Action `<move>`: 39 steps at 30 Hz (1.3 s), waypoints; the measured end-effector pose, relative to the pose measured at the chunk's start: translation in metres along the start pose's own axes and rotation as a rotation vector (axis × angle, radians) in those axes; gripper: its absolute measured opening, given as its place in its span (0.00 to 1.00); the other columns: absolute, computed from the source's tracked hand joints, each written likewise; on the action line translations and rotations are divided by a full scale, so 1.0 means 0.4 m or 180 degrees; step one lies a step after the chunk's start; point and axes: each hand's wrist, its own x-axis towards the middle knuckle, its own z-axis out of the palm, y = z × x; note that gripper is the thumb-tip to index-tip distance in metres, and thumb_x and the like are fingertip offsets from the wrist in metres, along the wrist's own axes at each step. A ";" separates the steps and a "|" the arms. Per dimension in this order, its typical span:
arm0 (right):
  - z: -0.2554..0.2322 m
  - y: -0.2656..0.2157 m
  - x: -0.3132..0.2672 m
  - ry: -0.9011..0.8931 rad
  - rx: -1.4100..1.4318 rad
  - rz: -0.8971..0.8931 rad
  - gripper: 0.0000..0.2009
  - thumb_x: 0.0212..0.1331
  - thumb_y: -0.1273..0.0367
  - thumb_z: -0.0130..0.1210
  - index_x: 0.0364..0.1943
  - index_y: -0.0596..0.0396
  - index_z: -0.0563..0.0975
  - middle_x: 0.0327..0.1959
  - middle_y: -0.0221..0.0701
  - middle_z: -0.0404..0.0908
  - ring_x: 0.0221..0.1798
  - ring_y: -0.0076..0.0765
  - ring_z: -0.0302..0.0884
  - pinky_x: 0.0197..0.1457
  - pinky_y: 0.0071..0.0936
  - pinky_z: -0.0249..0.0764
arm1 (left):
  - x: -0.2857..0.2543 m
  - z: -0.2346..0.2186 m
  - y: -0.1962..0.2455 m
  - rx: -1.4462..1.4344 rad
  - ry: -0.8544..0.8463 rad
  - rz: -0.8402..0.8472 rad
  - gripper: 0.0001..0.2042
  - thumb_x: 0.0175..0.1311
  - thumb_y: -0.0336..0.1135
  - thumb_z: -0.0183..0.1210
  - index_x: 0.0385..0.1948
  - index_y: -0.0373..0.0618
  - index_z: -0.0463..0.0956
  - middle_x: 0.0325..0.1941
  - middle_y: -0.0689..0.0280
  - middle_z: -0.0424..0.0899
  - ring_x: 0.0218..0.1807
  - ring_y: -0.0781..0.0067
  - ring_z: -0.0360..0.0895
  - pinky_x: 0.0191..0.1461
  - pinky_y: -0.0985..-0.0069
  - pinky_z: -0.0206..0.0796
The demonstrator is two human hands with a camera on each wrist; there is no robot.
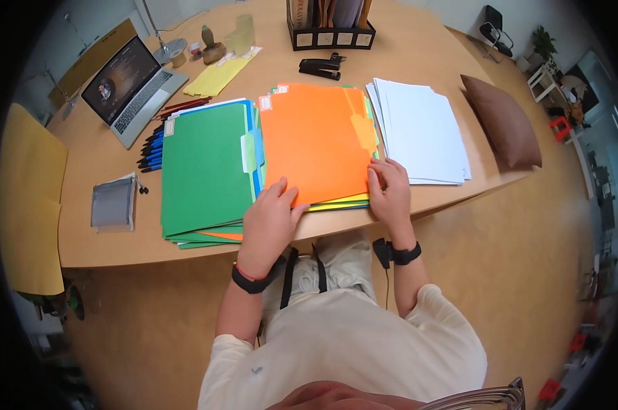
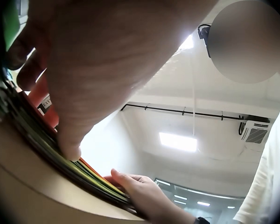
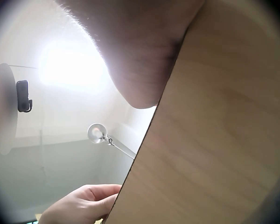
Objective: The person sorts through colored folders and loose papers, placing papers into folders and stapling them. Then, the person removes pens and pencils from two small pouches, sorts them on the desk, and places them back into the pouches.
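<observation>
An orange folder (image 1: 312, 137) tops a stack of several coloured folders, whose yellow and dark edges show at the front. The left hand (image 1: 271, 222) lies at the stack's front left corner, fingertips on the folders and thumb by the front edge. In the left wrist view, that hand (image 2: 102, 60) touches the layered folder edges (image 2: 91, 175). At the lower right side of the stack is the right hand (image 1: 391, 195), its fingers bent lightly against the edge. The right wrist view hides its fingertips behind the table (image 3: 214, 112).
Green folders (image 1: 206, 164) lie to the left of the orange one, white papers (image 1: 425, 130) to the right. Farther out are a laptop (image 1: 135, 85), pens (image 1: 152, 152), a grey pouch (image 1: 113, 203), a black stapler (image 1: 320, 66), a file rack (image 1: 331, 38) and a brown cushion (image 1: 503, 123).
</observation>
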 end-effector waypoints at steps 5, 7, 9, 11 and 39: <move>0.004 0.004 -0.005 0.0067 0.0184 0.0164 0.08 0.69 0.70 0.63 0.47 0.59 0.85 0.48 0.42 0.89 0.59 0.58 0.81 0.66 0.47 0.76 | 0.009 -0.019 -0.017 0.0063 -0.0245 -0.0115 0.17 0.65 0.43 0.71 0.48 0.41 0.85 0.57 0.59 0.89 0.51 0.54 0.85 0.52 0.61 0.80; 0.003 0.007 -0.003 0.0090 0.0273 0.0273 0.09 0.70 0.70 0.62 0.47 0.59 0.85 0.48 0.43 0.88 0.59 0.57 0.81 0.64 0.46 0.77 | 0.013 -0.038 -0.002 0.0074 -0.0324 -0.0139 0.16 0.65 0.42 0.71 0.48 0.41 0.86 0.56 0.59 0.90 0.50 0.53 0.84 0.53 0.60 0.80; 0.003 0.011 -0.005 0.0109 0.0368 0.0380 0.09 0.70 0.69 0.62 0.47 0.60 0.84 0.48 0.44 0.87 0.58 0.56 0.81 0.62 0.45 0.77 | 0.004 -0.045 0.011 0.0083 -0.0136 0.0014 0.16 0.64 0.42 0.72 0.46 0.41 0.86 0.55 0.59 0.90 0.48 0.54 0.84 0.51 0.60 0.80; 0.000 0.010 -0.003 0.0084 0.0380 0.0395 0.09 0.71 0.70 0.61 0.48 0.60 0.84 0.48 0.44 0.87 0.56 0.54 0.81 0.61 0.44 0.77 | 0.003 -0.037 0.007 0.0001 -0.0086 0.0063 0.15 0.64 0.42 0.72 0.45 0.41 0.86 0.51 0.58 0.90 0.47 0.53 0.84 0.50 0.59 0.79; 0.003 0.061 -0.015 0.0495 -0.0898 0.0847 0.20 0.71 0.68 0.54 0.64 0.59 0.78 0.78 0.53 0.65 0.82 0.69 0.55 0.82 0.69 0.51 | -0.031 0.041 -0.046 -0.0799 0.1473 -0.0163 0.04 0.74 0.25 0.62 0.44 0.36 0.83 0.34 0.57 0.82 0.33 0.57 0.81 0.40 0.69 0.75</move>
